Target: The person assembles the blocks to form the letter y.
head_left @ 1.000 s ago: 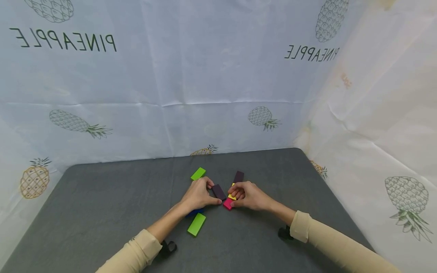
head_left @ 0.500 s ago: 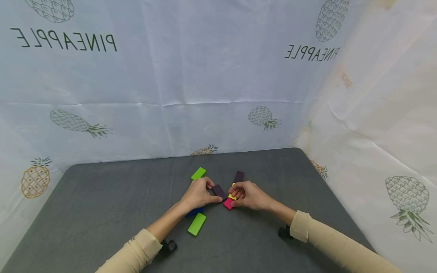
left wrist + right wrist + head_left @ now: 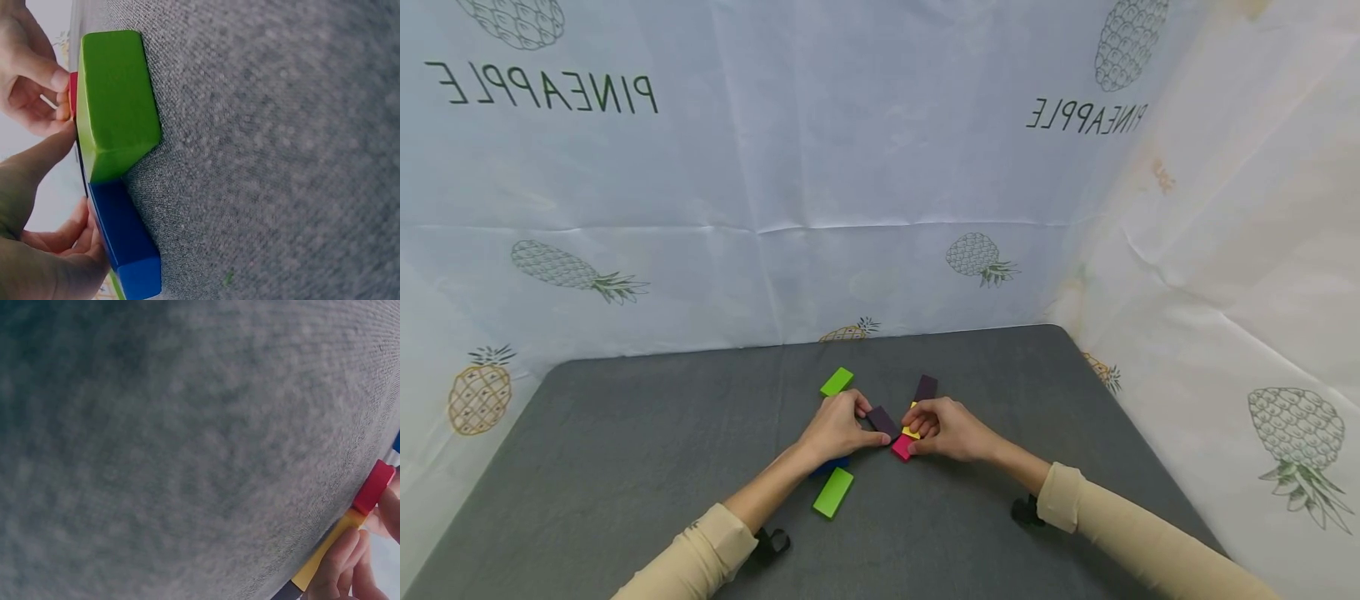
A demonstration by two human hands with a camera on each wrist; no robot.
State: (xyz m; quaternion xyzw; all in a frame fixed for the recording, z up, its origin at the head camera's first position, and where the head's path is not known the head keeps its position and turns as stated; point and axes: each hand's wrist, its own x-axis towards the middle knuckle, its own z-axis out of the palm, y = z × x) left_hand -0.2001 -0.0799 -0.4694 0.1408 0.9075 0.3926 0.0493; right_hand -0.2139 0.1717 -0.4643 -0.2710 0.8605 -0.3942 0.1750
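Note:
My left hand (image 3: pixel 837 428) pinches a dark purple block (image 3: pixel 883 422) between thumb and fingers, its near corner close to the red block (image 3: pixel 902 448). My right hand (image 3: pixel 957 430) has its curled fingers on the yellow block (image 3: pixel 326 551) and its thumb at the red one. Yellow and red lie end to end, with another dark block (image 3: pixel 926 387) beyond the yellow. A green block (image 3: pixel 119 94) and a blue block (image 3: pixel 122 222) lie under and beside my left hand, touching in the left wrist view. My hand partly hides the blue one in the head view.
A second green block (image 3: pixel 837 382) lies beyond my left hand. The blocks sit on a dark grey table (image 3: pixel 647 467). White cloth (image 3: pixel 865 167) printed with pineapples hangs behind it and along the right side.
My left hand and the dark block it pinches have edged very slightly right, toward the red block. The right hand and the other blocks look unmoved.

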